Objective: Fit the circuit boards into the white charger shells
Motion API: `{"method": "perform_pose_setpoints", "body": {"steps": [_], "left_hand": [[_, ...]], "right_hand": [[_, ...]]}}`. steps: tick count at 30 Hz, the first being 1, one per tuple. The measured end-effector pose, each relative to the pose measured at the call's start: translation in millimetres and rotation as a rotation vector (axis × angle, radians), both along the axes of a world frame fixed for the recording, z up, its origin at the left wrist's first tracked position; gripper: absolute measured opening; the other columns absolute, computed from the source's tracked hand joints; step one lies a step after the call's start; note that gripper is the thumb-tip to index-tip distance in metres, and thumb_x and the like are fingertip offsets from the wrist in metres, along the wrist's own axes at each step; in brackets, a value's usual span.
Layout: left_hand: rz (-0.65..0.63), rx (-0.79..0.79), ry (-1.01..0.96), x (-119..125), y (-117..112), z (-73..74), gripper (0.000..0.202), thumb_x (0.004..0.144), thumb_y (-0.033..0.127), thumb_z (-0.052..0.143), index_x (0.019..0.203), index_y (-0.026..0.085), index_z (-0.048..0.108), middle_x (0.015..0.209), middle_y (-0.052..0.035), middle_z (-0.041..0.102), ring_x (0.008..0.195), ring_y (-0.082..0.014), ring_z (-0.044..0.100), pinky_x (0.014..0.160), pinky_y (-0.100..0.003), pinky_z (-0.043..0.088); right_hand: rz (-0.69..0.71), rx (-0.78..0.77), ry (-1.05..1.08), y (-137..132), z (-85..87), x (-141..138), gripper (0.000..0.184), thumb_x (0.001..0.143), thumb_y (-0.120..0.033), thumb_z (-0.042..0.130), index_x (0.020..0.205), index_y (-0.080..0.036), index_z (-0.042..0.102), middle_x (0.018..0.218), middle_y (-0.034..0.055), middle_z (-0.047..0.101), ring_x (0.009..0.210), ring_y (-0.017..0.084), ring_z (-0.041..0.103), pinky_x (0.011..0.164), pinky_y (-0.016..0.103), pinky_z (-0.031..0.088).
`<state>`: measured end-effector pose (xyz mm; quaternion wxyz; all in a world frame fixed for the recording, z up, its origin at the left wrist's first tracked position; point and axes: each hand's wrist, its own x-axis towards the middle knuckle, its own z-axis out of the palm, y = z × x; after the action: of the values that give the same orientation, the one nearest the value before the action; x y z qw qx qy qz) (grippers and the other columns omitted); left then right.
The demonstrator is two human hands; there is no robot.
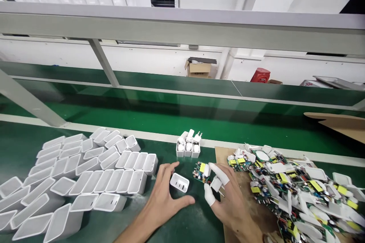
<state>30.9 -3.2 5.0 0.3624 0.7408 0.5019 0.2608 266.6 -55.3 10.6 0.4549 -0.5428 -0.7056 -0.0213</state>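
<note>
A small white charger casing (180, 183) stands on the green bench with its slotted end facing up. My left hand (164, 190) is open around its near left side, thumb and fingers spread; whether any finger touches it I cannot tell. Just to the right, my right hand (228, 193) has white finger covers on its thumb and a finger. These are closed on a charger circuit board (201, 172) with a yellow-marked part and a white plug piece (216, 183) by the palm.
Many hollow white casings (111, 180) spread over the left of the bench. Filled casings with plug pieces (188, 146) stand at centre back. A heap of circuit boards (288, 182) lies on cardboard (245, 188) at right. A metal frame bar (182, 32) crosses ahead.
</note>
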Motion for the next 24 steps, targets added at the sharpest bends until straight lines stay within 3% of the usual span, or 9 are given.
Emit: {"method": "perform_pose_setpoints", "body": {"steps": [3,6,9,11,14,18,21,24], "left_hand": [[0.016,0.078,-0.085,5,-1,-6.5,0.063,0.089,0.023,0.067,0.147,0.026,0.042,0.121,-0.0081,0.055,0.112,-0.0277,0.065,0.104,-0.051,0.056],[-0.049,0.109,-0.163,3,-1,-7.2,0.072,0.089,0.017,0.062,0.155,0.029,0.033,0.132,-0.01,0.054,0.119,-0.0269,0.063,0.109,-0.05,0.053],[-0.047,0.11,-0.127,5,-2,-7.0,0.09,0.081,0.022,0.078,0.158,0.029,0.03,0.143,-0.013,0.048,0.131,-0.0334,0.057,0.113,-0.054,0.05],[-0.036,0.114,-0.109,8,-1,-9.7,0.086,0.082,0.021,0.077,0.155,0.028,0.033,0.133,-0.0119,0.052,0.122,-0.0325,0.061,0.106,-0.054,0.054],[-0.072,0.136,-0.143,10,1,-15.8,0.07,0.091,0.012,0.059,0.154,0.028,0.032,0.119,-0.008,0.056,0.106,-0.0257,0.065,0.099,-0.049,0.058],[-0.123,0.143,-0.164,7,2,-14.8,0.075,0.089,0.006,0.054,0.155,0.032,0.029,0.137,-0.0103,0.051,0.122,-0.027,0.059,0.109,-0.05,0.052],[-0.149,0.077,-0.133,7,-1,-8.6,0.075,0.091,0.012,0.06,0.155,0.033,0.029,0.144,-0.0106,0.046,0.115,-0.025,0.061,0.108,-0.05,0.054],[-0.147,-0.002,-0.116,11,-3,-5.9,0.089,0.085,0.023,0.078,0.156,0.034,0.027,0.15,-0.0113,0.042,0.124,-0.029,0.059,0.112,-0.053,0.051]], "right_hand": [[0.054,-0.01,0.022,-4,1.6,-4,0.056,0.095,-0.011,0.058,0.149,-0.02,0.047,0.13,0.0138,0.064,0.125,0.029,0.06,0.1,0.049,0.058],[0.042,-0.001,0.006,-7,2.3,-5,0.058,0.095,-0.011,0.058,0.151,-0.021,0.046,0.132,0.0144,0.064,0.128,0.031,0.059,0.103,0.053,0.056],[0.064,-0.016,-0.02,-8,5.1,-5,0.058,0.094,-0.012,0.059,0.15,-0.02,0.047,0.13,0.0147,0.065,0.127,0.031,0.061,0.101,0.051,0.059],[0.12,-0.034,-0.055,-8,7.4,-5,0.058,0.092,-0.013,0.06,0.149,-0.019,0.049,0.129,0.0144,0.066,0.125,0.03,0.063,0.099,0.047,0.062],[0.154,-0.012,-0.057,-9,5.4,-6,0.059,0.09,-0.013,0.062,0.148,-0.02,0.052,0.128,0.0138,0.068,0.124,0.029,0.066,0.101,0.047,0.062],[0.01,-0.078,0.272,-9,-12.4,-13,0.054,0.094,-0.021,0.067,0.147,-0.022,0.056,0.136,0.0154,0.068,0.118,0.028,0.071,0.1,0.047,0.064],[-0.105,-0.264,0.699,-6,-25.8,-23,0.055,0.095,-0.036,0.071,0.147,-0.022,0.056,0.139,0.0162,0.069,0.115,0.027,0.075,0.098,0.043,0.065],[0.003,-0.398,1.029,-4,-31.1,-28,0.058,0.092,-0.044,0.076,0.143,-0.021,0.06,0.132,0.0149,0.074,0.115,0.029,0.075,0.097,0.043,0.066]]}}
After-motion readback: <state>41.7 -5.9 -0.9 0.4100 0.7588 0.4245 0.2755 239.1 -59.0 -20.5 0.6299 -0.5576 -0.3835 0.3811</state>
